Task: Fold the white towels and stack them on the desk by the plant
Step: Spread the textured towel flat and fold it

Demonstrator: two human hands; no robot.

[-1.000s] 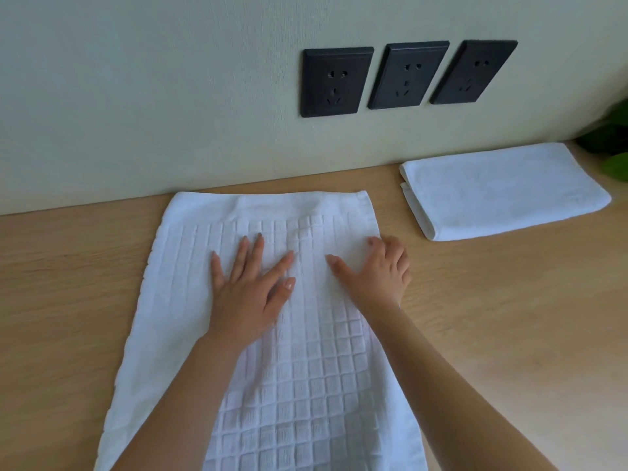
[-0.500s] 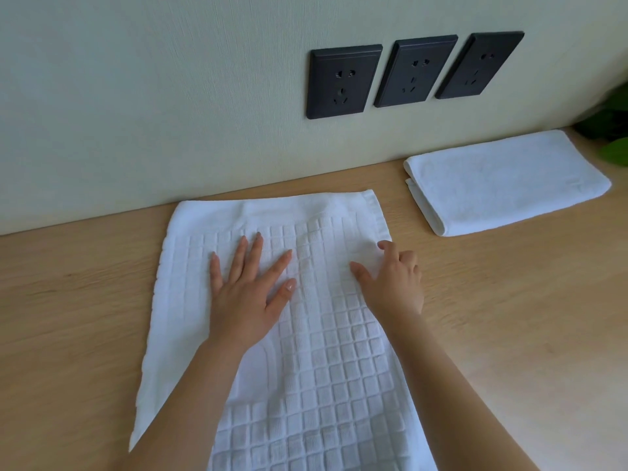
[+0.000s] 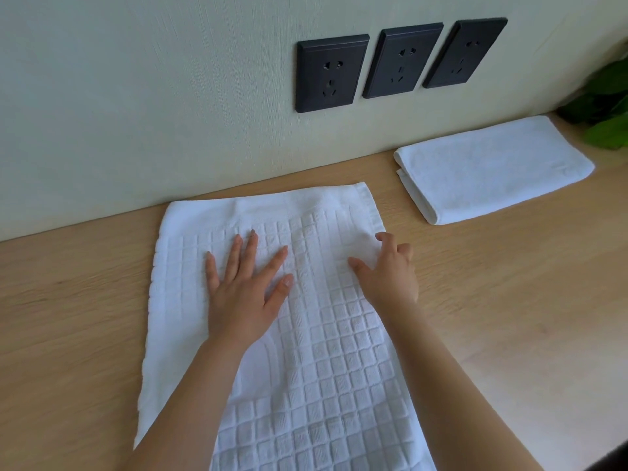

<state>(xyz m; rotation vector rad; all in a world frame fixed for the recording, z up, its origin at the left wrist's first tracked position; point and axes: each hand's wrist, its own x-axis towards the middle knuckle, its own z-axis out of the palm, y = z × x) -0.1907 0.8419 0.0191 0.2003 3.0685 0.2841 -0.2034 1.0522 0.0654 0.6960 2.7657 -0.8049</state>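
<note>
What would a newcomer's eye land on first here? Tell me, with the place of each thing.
First, the big white checked towel spread on the wooden desk in the centre, with the left hand pressed flat on it and the right hand curled at its right edge. Next, three black sockets on the wall above. Then the folded towel at the right, beside the green plant.

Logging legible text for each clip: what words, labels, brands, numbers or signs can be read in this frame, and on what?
None can be read.
Three black wall sockets: only pin holes, no lettering visible.
Waffle-pattern towel under both hands: woven squares only, no tag or logo.
Folded towel by the plant: plain, no label showing.
Desk and wall: unmarked.
</note>
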